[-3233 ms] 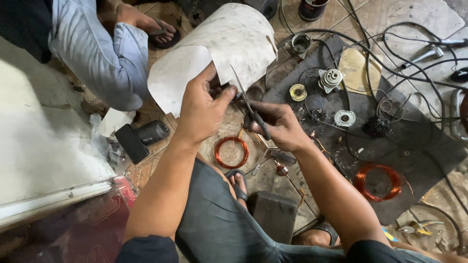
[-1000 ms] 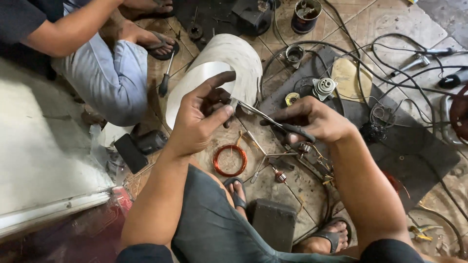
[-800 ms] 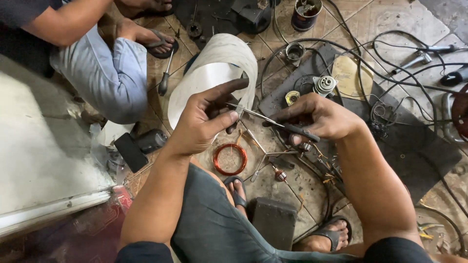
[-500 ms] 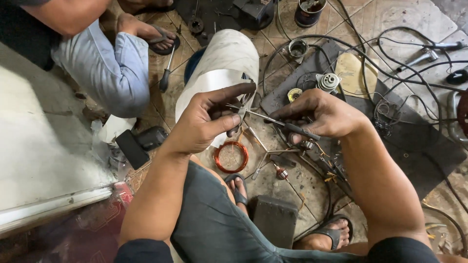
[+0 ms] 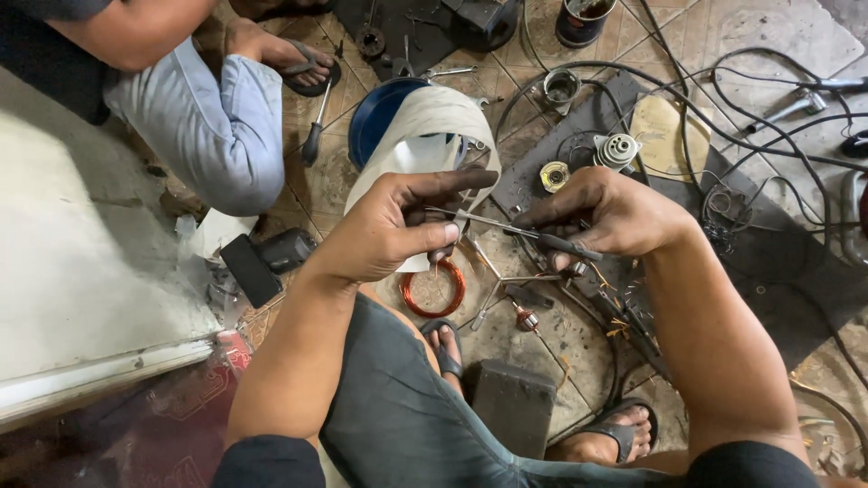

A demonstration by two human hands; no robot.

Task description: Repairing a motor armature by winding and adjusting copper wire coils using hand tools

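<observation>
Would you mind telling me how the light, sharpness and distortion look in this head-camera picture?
Head view: soft, even daylight with faint shadows and no glare; left hand, right hand and the thin tool between them are sharp; wide-angle lens bends the edges; the red mat at lower left lies dim.

Centre frame, the left hand (image 5: 389, 226) pinches a curled white sheet (image 5: 425, 136) while the right hand (image 5: 606, 212) grips slim scissors (image 5: 506, 228) against it, a copper wire coil (image 5: 434, 289) lying on the floor just below.

We list a tiled floor (image 5: 723, 27) bearing a copper coil (image 5: 434, 291), screwdriver (image 5: 314, 136), cables (image 5: 750, 81) and motor parts (image 5: 617, 149).
</observation>
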